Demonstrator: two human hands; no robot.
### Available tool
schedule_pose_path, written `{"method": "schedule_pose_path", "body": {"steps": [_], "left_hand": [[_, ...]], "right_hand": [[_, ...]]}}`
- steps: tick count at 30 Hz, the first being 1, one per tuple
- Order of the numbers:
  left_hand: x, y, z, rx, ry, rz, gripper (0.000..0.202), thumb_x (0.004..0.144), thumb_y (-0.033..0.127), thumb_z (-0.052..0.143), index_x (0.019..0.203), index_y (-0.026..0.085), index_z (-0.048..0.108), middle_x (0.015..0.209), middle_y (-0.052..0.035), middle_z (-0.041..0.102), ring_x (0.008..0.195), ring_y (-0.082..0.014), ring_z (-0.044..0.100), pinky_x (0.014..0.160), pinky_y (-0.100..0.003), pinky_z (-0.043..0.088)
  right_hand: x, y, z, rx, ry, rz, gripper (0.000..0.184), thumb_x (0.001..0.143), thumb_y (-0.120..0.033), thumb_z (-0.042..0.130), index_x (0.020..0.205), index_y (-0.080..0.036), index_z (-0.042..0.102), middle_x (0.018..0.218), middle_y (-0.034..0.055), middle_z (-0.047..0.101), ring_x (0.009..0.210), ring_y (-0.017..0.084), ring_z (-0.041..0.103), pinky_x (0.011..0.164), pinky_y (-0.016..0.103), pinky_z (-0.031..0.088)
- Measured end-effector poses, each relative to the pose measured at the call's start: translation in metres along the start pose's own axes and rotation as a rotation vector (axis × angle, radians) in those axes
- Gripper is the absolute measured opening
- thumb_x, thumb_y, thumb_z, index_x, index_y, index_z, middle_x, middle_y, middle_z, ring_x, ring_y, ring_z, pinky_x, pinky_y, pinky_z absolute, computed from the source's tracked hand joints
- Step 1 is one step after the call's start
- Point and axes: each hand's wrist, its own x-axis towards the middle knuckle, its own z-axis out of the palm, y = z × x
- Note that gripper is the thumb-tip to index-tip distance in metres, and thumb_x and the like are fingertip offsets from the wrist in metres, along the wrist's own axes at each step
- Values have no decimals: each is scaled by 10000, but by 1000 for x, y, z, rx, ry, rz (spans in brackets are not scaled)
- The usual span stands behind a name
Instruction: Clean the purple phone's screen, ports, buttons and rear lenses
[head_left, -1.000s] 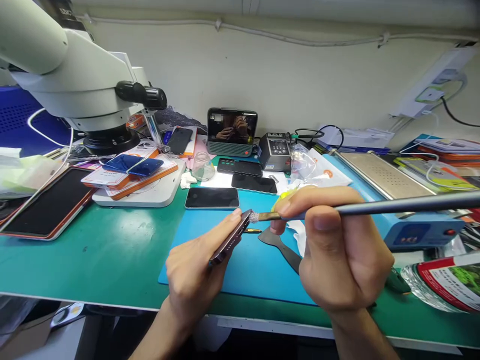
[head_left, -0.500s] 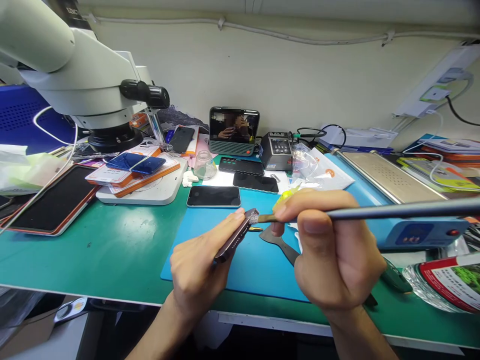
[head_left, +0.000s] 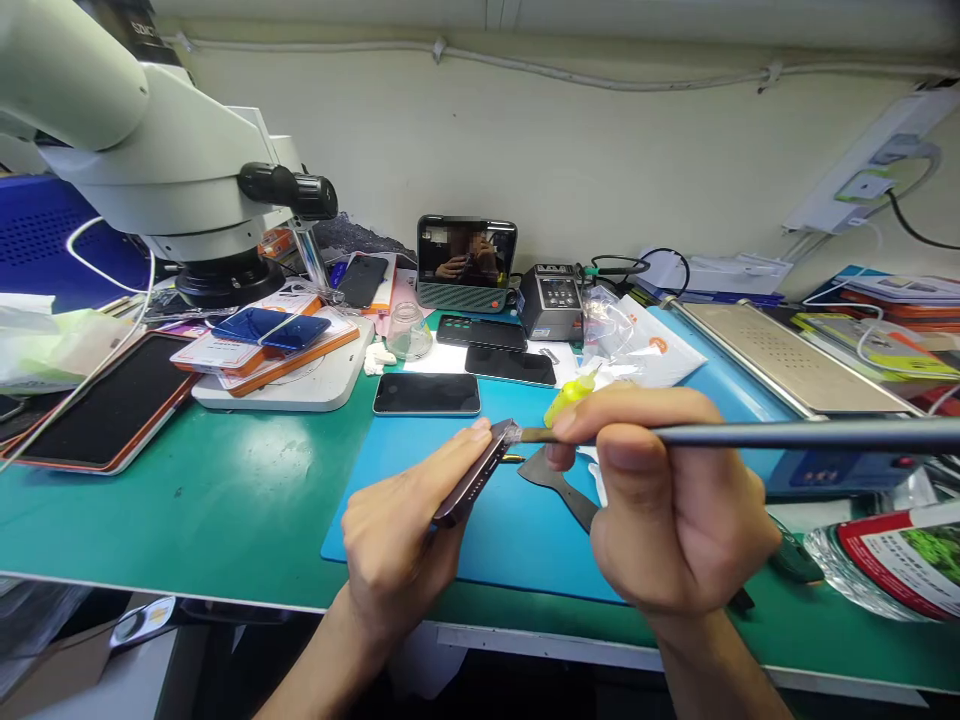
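Note:
My left hand point(head_left: 401, 525) is closed around a dark smartphone point(head_left: 472, 480), tilted so that its edge with small holes shows. In my right hand point(head_left: 671, 500) is a long, thin brush point(head_left: 739, 434) with a grey handle and brownish metal neck, pinched between thumb and fingers. Its pale tip meets the phone's upper corner; the exact contact is too small to make out. Beneath lies a blue mat point(head_left: 495, 540), carrying a dark flat scraper point(head_left: 562, 488) beside my right hand. A yellow dropper bottle point(head_left: 568, 396) is partly hidden behind my right fingers.
A microscope point(head_left: 187, 180) overhangs the left side, near stacked boxes with a blue phone point(head_left: 271, 327). Behind the mat are a black-screened phone point(head_left: 426, 393), a glass jar point(head_left: 409, 330) and a control box point(head_left: 553, 303). A blue heating-plate machine point(head_left: 787, 355) stands right.
My right hand and the brush have shifted slightly, the handle's far end a little lower. More of the yellow bottle shows. Both grips are unchanged.

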Motion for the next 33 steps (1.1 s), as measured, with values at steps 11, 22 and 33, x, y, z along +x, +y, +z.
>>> {"method": "schedule_pose_path", "body": {"steps": [11,22,33], "left_hand": [[1,0,1,-15,-6,17,624,1014,-71,651,1561,226,700,1394,-37,847,1106,-207,902,1011,-297,747],[0,0,1,2,-6,33,517,1048,-28,681,1518,183,731,1377,-52,858,1114,-201,900,1030,-267,725],[1,0,4,-25,6,81,367,1081,-5,670,1425,81,765,1346,-101,871,1179,-193,883,1106,-241,684]], "right_hand": [[-8,4,-4,14,18,2,131,1121,-192,654,1108,-220,782,936,14,784,646,135,684,594,326,573],[-14,-2,-5,-51,22,44,133,1150,-226,646,1144,-231,779,946,16,769,710,154,703,629,332,598],[-14,0,-7,-47,4,19,128,1149,-252,646,1155,-254,774,908,16,773,750,182,737,662,340,622]]}}
